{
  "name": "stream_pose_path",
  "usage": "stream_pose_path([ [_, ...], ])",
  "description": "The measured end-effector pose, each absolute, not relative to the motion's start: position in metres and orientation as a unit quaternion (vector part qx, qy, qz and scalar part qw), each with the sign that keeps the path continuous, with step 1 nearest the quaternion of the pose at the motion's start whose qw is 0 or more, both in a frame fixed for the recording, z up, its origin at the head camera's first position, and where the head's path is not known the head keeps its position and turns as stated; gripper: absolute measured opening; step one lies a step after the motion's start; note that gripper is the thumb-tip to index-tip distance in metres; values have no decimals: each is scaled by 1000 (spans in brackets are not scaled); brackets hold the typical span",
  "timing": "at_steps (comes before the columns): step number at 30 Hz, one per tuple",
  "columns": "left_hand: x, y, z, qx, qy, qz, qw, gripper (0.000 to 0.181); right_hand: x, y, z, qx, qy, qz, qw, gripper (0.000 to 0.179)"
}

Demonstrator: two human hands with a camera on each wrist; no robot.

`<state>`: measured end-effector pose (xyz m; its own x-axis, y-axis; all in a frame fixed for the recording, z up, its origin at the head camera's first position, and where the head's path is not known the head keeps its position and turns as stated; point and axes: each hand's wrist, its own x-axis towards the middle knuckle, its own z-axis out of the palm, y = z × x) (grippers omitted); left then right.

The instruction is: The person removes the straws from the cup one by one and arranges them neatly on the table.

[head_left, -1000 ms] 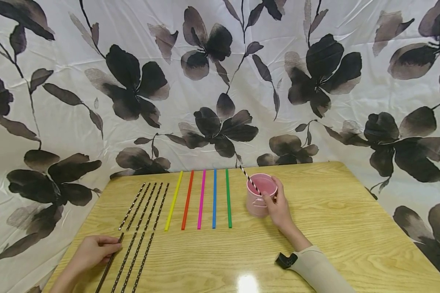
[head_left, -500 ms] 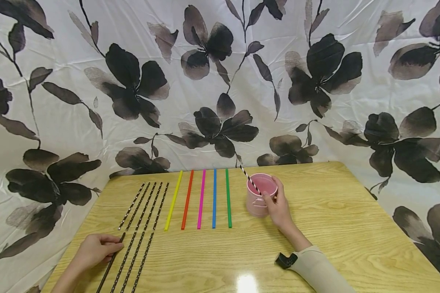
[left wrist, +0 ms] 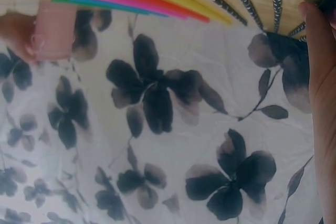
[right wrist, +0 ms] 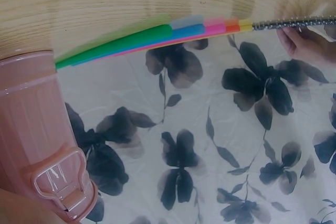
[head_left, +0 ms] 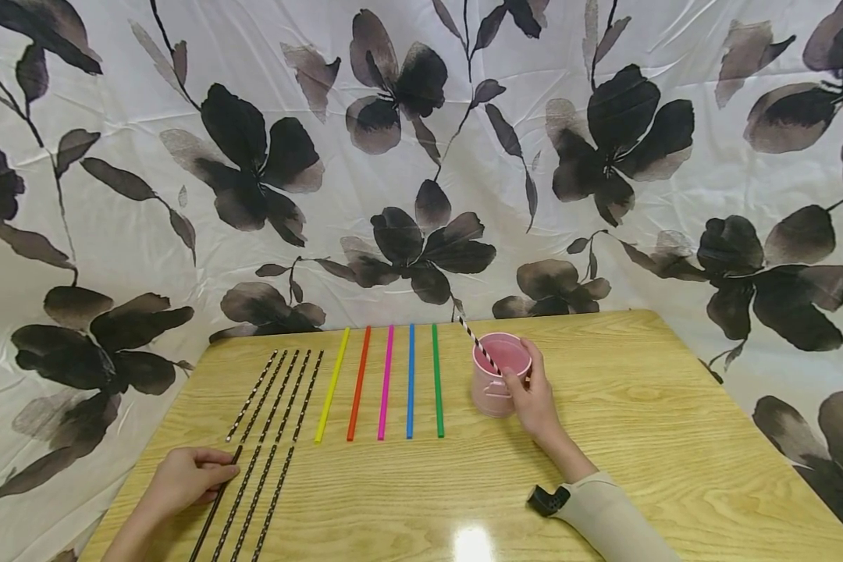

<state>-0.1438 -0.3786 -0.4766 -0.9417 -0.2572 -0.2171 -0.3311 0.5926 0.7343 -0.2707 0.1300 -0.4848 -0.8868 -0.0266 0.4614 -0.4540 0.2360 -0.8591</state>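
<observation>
At the table's lower left, my left hand (head_left: 186, 480) pinches a dark straw (head_left: 211, 515) between thumb and fingers. The straw lies beside several black straws with white specks (head_left: 258, 499), its far end close to the upper row of similar straws (head_left: 275, 402). My right hand (head_left: 534, 398) grips a small pink bucket (head_left: 490, 400), with the thumb over its near rim and fingers on its far right side. A black-and-white striped straw (head_left: 479, 343) leans inside the bucket; whether the thumb touches it I cannot tell. In the right wrist view the bucket's handle (right wrist: 60, 182) shows.
Between the speckled straws and the bucket lie a yellow straw (head_left: 332, 386), a red straw (head_left: 358, 382), a pink straw (head_left: 386, 382), a blue straw (head_left: 410, 382) and a green straw (head_left: 439, 382). The wooden table (head_left: 646, 421) ends at a flower-patterned cloth (head_left: 506, 179).
My left hand has shifted the dark straw slightly to the right, closer to the neighbouring straws. The right hand and the bucket have stayed in place.
</observation>
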Motion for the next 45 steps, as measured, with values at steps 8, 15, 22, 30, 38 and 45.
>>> stream_pose_path([
  [8,-144,-378,-475,-169,888,426,50,46,-269,130,-480,160,-769,592,180,57],
  [15,-142,-380,-476,-173,887,426,50,45,-253,123,-460,163,-761,604,173,56],
  [22,-143,-380,-478,-172,886,428,45,45,-251,123,-457,156,-769,595,173,55],
  [30,-144,-382,-479,-162,883,439,35,41,-264,127,-471,163,-767,594,178,57],
  [38,-145,-386,-461,-138,872,470,2,47,-273,130,-485,158,-766,598,177,57],
  [45,-158,-367,-438,-101,864,492,-21,50,-260,127,-467,158,-767,597,174,56],
])
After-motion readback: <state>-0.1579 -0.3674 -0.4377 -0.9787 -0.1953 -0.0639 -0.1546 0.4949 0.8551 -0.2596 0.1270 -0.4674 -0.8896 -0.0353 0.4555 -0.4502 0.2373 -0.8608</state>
